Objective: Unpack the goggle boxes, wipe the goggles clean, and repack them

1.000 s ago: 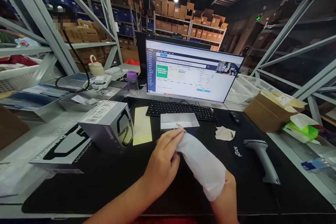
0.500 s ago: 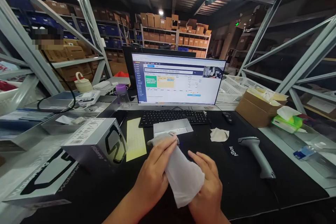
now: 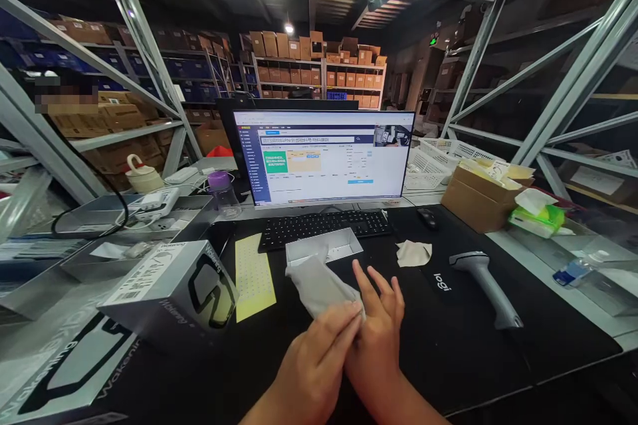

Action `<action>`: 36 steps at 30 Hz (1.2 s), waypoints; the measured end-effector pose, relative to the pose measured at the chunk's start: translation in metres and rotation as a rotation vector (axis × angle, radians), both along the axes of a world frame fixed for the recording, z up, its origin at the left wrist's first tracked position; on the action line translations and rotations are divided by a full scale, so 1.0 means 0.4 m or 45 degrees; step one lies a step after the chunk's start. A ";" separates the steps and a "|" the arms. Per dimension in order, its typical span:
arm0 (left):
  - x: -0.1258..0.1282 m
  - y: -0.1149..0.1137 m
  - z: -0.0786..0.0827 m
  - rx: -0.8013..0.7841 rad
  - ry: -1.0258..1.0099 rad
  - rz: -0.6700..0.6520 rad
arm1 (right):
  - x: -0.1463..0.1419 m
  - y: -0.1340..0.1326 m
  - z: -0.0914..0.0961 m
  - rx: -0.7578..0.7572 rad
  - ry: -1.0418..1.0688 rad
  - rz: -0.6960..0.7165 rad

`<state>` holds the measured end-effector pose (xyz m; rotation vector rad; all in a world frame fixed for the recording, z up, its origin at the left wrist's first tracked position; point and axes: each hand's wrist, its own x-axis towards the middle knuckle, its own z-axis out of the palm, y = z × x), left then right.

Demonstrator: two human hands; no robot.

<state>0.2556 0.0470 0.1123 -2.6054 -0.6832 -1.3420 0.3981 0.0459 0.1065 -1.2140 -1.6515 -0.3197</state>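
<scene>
A soft grey-white cloth pouch (image 3: 319, 285) stretches forward from my hands, its far end against a shallow open white box (image 3: 343, 242). My left hand (image 3: 323, 352) is closed, pinching the pouch's near end between thumb and fingers. Beside it, my right hand (image 3: 376, 325) has its fingers spread and touches the same end of the pouch; its thumb is hidden behind the left hand. Whether anything is inside the pouch, I cannot tell. To the right lies a small crumpled beige cloth (image 3: 413, 254).
Behind the box are a keyboard (image 3: 323, 224), a mouse (image 3: 427, 218) and a lit monitor (image 3: 323, 179). Dark "Wakening" boxes (image 3: 169, 292) and a yellow sheet (image 3: 254, 279) stand left. A barcode scanner (image 3: 491, 289) and a cardboard box (image 3: 478, 202) are right.
The pouch's far end has swung forward to the white box. My left hand has moved from its far end to its near end. My right hand's fingers have spread, and the view has shifted.
</scene>
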 end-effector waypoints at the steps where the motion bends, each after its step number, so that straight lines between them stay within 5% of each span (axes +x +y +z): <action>1: 0.002 -0.003 -0.006 0.011 0.014 -0.011 | -0.002 0.006 -0.008 -0.022 0.012 0.045; 6: -0.015 -0.010 -0.038 -0.051 -0.029 -0.081 | 0.010 0.011 -0.016 -0.101 0.021 0.281; 11: -0.039 -0.034 -0.065 -0.313 -0.342 0.073 | 0.050 -0.023 0.053 -0.405 -0.316 0.529; 16: -0.045 -0.056 -0.073 -0.215 -0.410 0.015 | 0.064 -0.008 0.090 -0.472 -0.418 0.601; 21: -0.056 -0.088 -0.079 -0.152 -0.493 0.288 | 0.065 0.017 0.088 -0.656 -0.159 0.661; 24: -0.072 -0.100 -0.087 -0.395 -0.629 0.455 | 0.087 0.032 0.090 -0.728 0.037 0.758; 29: -0.100 -0.081 -0.086 -0.882 -0.711 0.320 | 0.137 0.053 0.093 -0.811 0.234 0.871; 36: -0.115 -0.062 -0.059 -1.090 -0.600 0.256 | 0.167 0.055 0.078 -1.013 0.730 0.958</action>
